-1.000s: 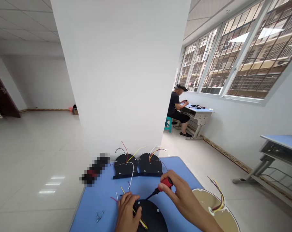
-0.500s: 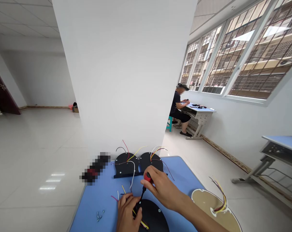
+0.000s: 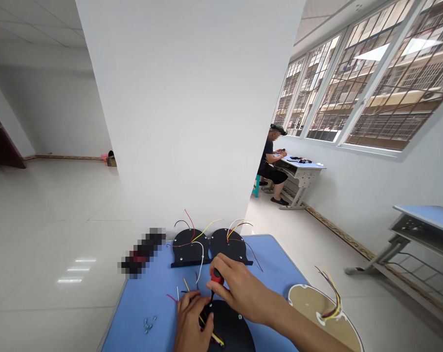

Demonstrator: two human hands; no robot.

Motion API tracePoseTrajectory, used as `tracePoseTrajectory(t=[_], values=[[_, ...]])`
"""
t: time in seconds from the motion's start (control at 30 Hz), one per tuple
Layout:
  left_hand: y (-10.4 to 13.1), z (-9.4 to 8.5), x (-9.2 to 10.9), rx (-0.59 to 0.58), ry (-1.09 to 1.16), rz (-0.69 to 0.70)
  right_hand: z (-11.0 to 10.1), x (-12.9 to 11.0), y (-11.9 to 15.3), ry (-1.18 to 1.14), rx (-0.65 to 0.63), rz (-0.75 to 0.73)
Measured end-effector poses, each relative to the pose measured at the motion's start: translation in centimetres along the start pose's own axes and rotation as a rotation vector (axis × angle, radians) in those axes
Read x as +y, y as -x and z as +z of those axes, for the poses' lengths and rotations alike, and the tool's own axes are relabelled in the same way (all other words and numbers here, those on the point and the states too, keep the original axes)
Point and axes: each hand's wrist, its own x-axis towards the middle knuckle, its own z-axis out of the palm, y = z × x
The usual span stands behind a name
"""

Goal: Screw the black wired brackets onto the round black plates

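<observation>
My right hand is closed round the red and black handle of a screwdriver. The screwdriver stands nearly upright, its tip by a screw at the upper edge of a round black plate. My left hand lies over the plate's left side, fingers bent against it close to the screwdriver tip. Yellow, white and dark wires run under that hand and come out beyond its fingertips. Another silver screw sits in the plate to the right. The plate's lower part is cut off by the frame.
Two black plates with coloured wires stand at the table's back against a white pillar. Loose screws lie on the blue table at left. A tan disc with wires is at right. A person sits at a farther desk.
The screwdriver handle has tipped left and sunk a little, so it is more upright. My right hand moved with it. The left hand stays on the plate; the view shifts slightly.
</observation>
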Motion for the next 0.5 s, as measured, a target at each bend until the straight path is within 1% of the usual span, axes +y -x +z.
tracePoseTrajectory(t=[0.1,0.2,0.37,0.5], values=[[0.0,0.0,0.1,0.02,0.007,0.006,0.2,-0.1,-0.1,0.015,0.001,-0.022],[0.0,0.0,0.3,0.039,0.019,0.011,0.1,-0.2,-0.2,0.03,-0.028,-0.018],[0.1,0.0,0.3,0.015,0.023,-0.001,-0.8,-0.2,-0.4,0.078,-0.173,-0.034],[0.2,0.0,0.1,-0.004,0.01,0.0,-1.8,-0.1,-0.9,0.173,-0.229,-0.042]])
